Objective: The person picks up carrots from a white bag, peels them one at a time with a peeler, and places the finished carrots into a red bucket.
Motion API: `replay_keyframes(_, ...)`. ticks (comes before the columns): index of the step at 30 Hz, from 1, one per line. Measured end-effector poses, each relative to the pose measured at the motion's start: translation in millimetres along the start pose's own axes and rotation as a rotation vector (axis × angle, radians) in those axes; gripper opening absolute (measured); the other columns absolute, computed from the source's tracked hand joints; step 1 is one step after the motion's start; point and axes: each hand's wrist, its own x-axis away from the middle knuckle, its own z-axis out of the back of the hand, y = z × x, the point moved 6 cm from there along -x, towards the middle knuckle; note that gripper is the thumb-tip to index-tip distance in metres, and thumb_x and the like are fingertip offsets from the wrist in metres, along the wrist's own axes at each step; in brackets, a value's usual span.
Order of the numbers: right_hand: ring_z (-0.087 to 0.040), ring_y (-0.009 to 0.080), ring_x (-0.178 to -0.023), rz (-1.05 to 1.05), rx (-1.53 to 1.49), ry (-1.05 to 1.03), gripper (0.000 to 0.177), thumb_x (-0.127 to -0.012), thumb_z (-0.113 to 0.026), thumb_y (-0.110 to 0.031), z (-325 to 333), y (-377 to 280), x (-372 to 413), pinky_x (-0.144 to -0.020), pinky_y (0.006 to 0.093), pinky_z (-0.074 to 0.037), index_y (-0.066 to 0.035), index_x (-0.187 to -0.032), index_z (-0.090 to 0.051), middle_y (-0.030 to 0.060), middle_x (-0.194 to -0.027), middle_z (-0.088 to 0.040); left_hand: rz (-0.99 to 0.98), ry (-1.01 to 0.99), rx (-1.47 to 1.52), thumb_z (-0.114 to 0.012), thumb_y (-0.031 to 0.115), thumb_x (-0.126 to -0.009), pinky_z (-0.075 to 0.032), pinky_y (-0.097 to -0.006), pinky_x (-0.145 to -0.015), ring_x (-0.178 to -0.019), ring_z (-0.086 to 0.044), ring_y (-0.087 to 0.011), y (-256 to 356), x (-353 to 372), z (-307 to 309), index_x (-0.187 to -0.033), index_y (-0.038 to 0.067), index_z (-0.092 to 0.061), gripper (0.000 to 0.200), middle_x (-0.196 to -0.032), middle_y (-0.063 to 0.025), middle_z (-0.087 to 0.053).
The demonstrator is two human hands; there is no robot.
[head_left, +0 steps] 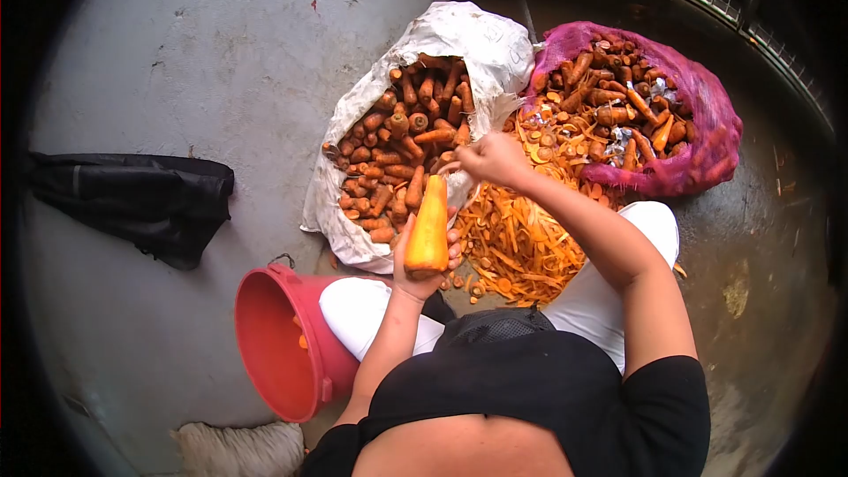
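Observation:
My left hand [411, 256] is wrapped round a thick carrot [429, 230], peeled to bright orange, its narrow end pointing away from me. Just beyond that end, my right hand [495, 160] is closed in a pinch. Something thin and pale shows at its fingertips, too small to name. Unpeeled carrots [389, 156] fill an open white sack [490, 35] in front of my hands. Under my right forearm lies a heap of orange peelings [508, 234], with cut carrot ends among them.
A pink mesh sack [720, 128] of carrots and scraps stands at the right. A red bucket [322, 318], tipped toward the left, has a few orange pieces inside. Black cloth [132, 199] lies on the grey floor. Part of a pale bundle [238, 450] shows at the lower left.

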Motion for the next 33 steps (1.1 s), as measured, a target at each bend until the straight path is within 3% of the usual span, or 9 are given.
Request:
replay_keyframes(6, -0.053, 0.0245, -0.045, 0.722, 0.051, 0.128, 0.034, -0.078, -0.059, -0.029, -24, -73, 64, -0.054, 0.0360, -0.039, -0.013, -0.048, -0.064, 0.0061, -0.043, -0.051, 0.009, 0.126, -0.042, -0.038, 0.043, -0.099, -0.054, -0.0350, -0.082, -0.097, -0.063, -0.0190, 2, -4, 24, -0.128, 0.011, -0.049, 0.044, -0.112, -0.0078, -0.061)
replay_keyframes(8, -0.050, 0.0246, -0.045, 0.792, 0.081, 0.134, 0.033, -0.075, -0.060, -0.028, -26, -80, 73, -0.055, 0.0351, -0.037, -0.013, -0.046, -0.062, 0.0063, -0.042, -0.048, 0.028, 0.214, -0.019, -0.037, 0.048, -0.097, -0.055, -0.0385, -0.071, -0.086, -0.064, -0.0240, -3, -5, 23, -0.121, 0.010, -0.052, 0.048, -0.101, -0.0110, -0.063)
replay_keyframes(13, -0.049, 0.0220, -0.046, 0.767, 0.117, 0.194, 0.032, -0.075, -0.061, -0.027, -25, -61, 58, -0.054, 0.0351, -0.037, -0.014, -0.046, -0.061, 0.0042, -0.043, -0.047, 0.016, 0.363, 0.073, -0.038, 0.052, -0.095, -0.054, -0.0405, -0.061, -0.088, -0.063, -0.0264, -11, -6, 25, -0.118, 0.009, -0.054, 0.051, -0.104, -0.0128, -0.062)
replay_keyframes(15, -0.043, 0.0215, -0.040, 0.703, 0.121, 0.250, 0.035, -0.080, -0.058, -0.027, -20, -41, 36, -0.054, 0.0358, -0.039, -0.016, -0.048, -0.064, 0.0015, -0.039, -0.042, 0.077, 0.159, -0.069, -0.038, 0.050, -0.096, -0.054, -0.0375, -0.063, -0.081, -0.062, -0.0246, -14, -4, 28, -0.122, 0.010, -0.050, 0.049, -0.094, -0.0131, -0.059)
replay_keyframes(21, -0.055, 0.0244, -0.047, 0.021, 0.605, 0.150, 0.043, -0.087, -0.047, -0.034, 21, 55, -39, -0.068, 0.0360, -0.049, -0.009, -0.059, -0.067, 0.0077, -0.050, -0.057, 0.137, -0.068, -0.123, -0.036, 0.048, -0.097, -0.053, -0.0325, -0.063, -0.075, -0.060, -0.0245, -22, 1, 7, -0.139, 0.008, -0.036, 0.058, -0.087, -0.0156, -0.056)
replay_keyframes(24, -0.066, 0.0258, -0.065, -0.291, 0.466, 0.257, 0.038, -0.081, -0.049, -0.034, 33, 98, -35, -0.070, 0.0396, -0.051, -0.004, -0.068, -0.069, 0.0128, -0.066, -0.066, 0.126, -0.036, -0.070, -0.035, 0.048, -0.097, -0.052, -0.0323, -0.063, -0.074, -0.059, -0.0246, -14, 4, 18, -0.142, 0.006, -0.030, 0.062, -0.088, -0.0155, -0.055)
replay_keyframes(28, -0.061, 0.0249, -0.052, -0.247, 0.159, -0.014, 0.043, -0.083, -0.050, -0.039, -3, 63, -33, -0.053, 0.0378, -0.048, -0.004, -0.067, -0.070, 0.0115, -0.062, -0.065, 0.085, -0.049, 0.110, -0.035, 0.050, -0.097, -0.051, -0.0345, -0.067, -0.078, -0.058, -0.0251, -3, -1, 19, -0.137, 0.004, -0.035, 0.061, -0.094, -0.0157, -0.055)
replay_keyframes(29, -0.054, 0.0150, -0.042, -0.152, 0.137, -0.045, 0.041, -0.087, -0.052, -0.041, -20, 51, -31, -0.047, 0.0336, -0.044, -0.013, -0.066, -0.074, 0.0032, -0.051, -0.060, 0.060, -0.012, 0.096, -0.036, 0.051, -0.096, -0.052, -0.0340, -0.067, -0.078, -0.058, -0.0253, -1, -2, 22, -0.135, 0.004, -0.037, 0.061, -0.094, -0.0157, -0.055)
replay_keyframes(33, -0.055, 0.0209, -0.042, 0.377, 0.067, -0.030, 0.040, -0.086, -0.054, -0.031, -36, -36, 13, -0.044, 0.0334, -0.043, -0.010, -0.055, -0.066, 0.0066, -0.048, -0.057, 0.000, 0.087, 0.047, -0.040, 0.054, -0.095, -0.055, -0.0354, -0.072, -0.085, -0.061, -0.0245, 2, -8, 50, -0.127, 0.008, -0.047, 0.057, -0.099, -0.0130, -0.058)
